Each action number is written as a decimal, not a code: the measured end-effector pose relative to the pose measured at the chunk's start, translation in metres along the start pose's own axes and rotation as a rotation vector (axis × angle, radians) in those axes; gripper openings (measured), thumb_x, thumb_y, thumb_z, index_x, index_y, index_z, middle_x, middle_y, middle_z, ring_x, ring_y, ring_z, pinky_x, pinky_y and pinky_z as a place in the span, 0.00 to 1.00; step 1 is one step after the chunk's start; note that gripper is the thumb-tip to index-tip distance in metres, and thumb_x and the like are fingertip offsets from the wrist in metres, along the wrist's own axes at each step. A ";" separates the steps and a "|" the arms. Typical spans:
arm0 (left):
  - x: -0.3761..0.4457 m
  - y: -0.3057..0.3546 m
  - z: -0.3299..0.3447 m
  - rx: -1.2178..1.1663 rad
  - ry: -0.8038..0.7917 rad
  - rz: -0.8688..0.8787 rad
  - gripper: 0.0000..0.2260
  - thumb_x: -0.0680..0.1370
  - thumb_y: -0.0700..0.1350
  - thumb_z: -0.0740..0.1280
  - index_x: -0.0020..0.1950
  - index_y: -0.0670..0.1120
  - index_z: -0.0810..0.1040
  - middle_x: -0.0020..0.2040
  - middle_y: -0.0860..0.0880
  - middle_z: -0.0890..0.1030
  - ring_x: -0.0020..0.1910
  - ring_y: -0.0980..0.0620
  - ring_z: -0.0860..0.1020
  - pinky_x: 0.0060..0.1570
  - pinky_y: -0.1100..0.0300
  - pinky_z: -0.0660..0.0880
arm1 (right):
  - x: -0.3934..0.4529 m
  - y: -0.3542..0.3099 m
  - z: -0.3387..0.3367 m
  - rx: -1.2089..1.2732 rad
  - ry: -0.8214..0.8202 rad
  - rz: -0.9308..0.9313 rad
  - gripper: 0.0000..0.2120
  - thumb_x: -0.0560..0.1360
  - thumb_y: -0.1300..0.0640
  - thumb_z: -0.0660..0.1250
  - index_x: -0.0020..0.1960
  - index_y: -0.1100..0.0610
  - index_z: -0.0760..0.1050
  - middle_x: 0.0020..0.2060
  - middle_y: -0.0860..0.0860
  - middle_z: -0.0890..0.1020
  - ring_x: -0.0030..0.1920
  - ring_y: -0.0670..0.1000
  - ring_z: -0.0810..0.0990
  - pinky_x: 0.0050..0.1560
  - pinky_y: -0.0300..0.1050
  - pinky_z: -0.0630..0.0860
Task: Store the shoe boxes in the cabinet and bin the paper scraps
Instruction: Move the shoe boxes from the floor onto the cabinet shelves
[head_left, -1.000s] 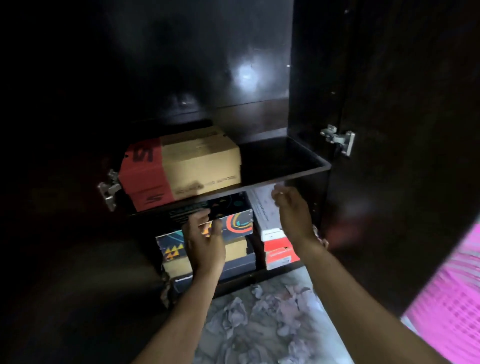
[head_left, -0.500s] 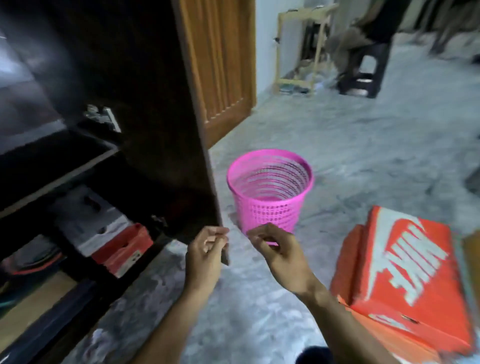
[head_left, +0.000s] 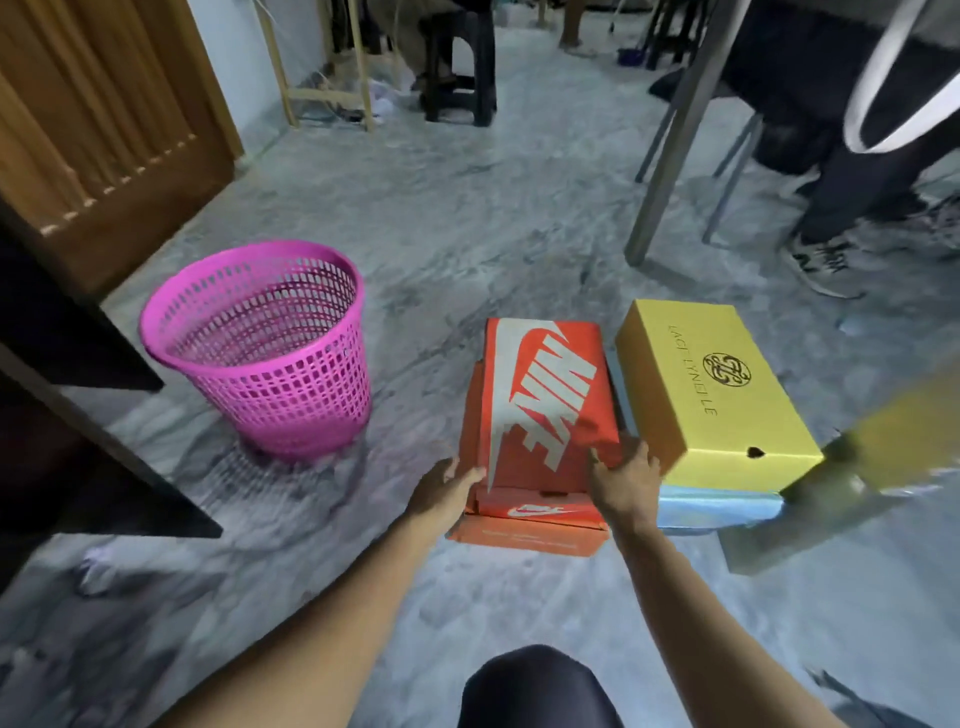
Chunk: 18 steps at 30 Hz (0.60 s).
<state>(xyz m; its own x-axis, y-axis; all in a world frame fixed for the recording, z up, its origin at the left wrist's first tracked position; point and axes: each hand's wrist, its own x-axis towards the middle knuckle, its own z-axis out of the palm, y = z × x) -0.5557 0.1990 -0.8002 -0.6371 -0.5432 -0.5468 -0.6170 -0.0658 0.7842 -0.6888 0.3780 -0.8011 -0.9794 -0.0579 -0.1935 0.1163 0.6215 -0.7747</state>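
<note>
Left of the pink mesh waste basket (head_left: 260, 348): dark cabinet door edge (head_left: 78, 415), cut off by the frame; behind it, a ribbed wooden door (head_left: 104, 114). Basket itself upright on the grey marbled floor (head_left: 467, 208), seemingly empty as far as the mesh shows. Right of the basket, well apart from it: orange Nike shoe box (head_left: 545, 395) stacked on a second orange Nike box (head_left: 530, 525). Left hand (head_left: 441, 493) pressed flat against the top box's near left corner, fingers spread along its side. Right hand (head_left: 626, 475) at the near right corner, thumb on the lid, fingers curled around the edge, grasping the box. Further right of the basket, touching the Nike stack: yellow shoe box (head_left: 717, 384) with a round black emblem, resting on a pale blue box (head_left: 719, 506). Beyond that, a blurred olive-yellow box (head_left: 831, 499) at the frame edge. Far behind the basket: black plastic stool (head_left: 457, 67), metal table legs (head_left: 675, 135), a seated person's sneaker (head_left: 818, 262).
</note>
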 end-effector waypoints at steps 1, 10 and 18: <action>0.004 -0.005 0.009 0.001 -0.016 -0.015 0.26 0.78 0.58 0.68 0.74 0.49 0.74 0.72 0.47 0.77 0.69 0.45 0.76 0.70 0.55 0.72 | 0.001 0.009 0.000 0.023 -0.042 0.019 0.30 0.73 0.47 0.70 0.71 0.59 0.70 0.65 0.61 0.79 0.67 0.64 0.76 0.65 0.54 0.73; 0.002 -0.050 0.026 -0.347 0.156 -0.088 0.25 0.67 0.74 0.71 0.59 0.68 0.68 0.64 0.52 0.76 0.57 0.47 0.78 0.49 0.46 0.83 | -0.024 0.043 0.012 -0.060 -0.146 -0.003 0.22 0.69 0.37 0.66 0.48 0.54 0.85 0.40 0.52 0.87 0.47 0.60 0.84 0.47 0.47 0.77; 0.011 -0.085 -0.003 -0.436 0.329 -0.121 0.31 0.60 0.83 0.65 0.57 0.70 0.70 0.62 0.40 0.76 0.53 0.37 0.82 0.43 0.45 0.84 | -0.044 0.045 0.033 0.138 -0.234 -0.038 0.13 0.72 0.45 0.77 0.40 0.56 0.83 0.35 0.51 0.87 0.39 0.53 0.87 0.42 0.49 0.83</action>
<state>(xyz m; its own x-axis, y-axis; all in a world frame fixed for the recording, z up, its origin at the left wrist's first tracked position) -0.5091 0.1959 -0.8724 -0.3525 -0.7384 -0.5750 -0.3838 -0.4463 0.8084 -0.6355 0.3832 -0.8472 -0.9204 -0.2685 -0.2841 0.1173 0.5037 -0.8559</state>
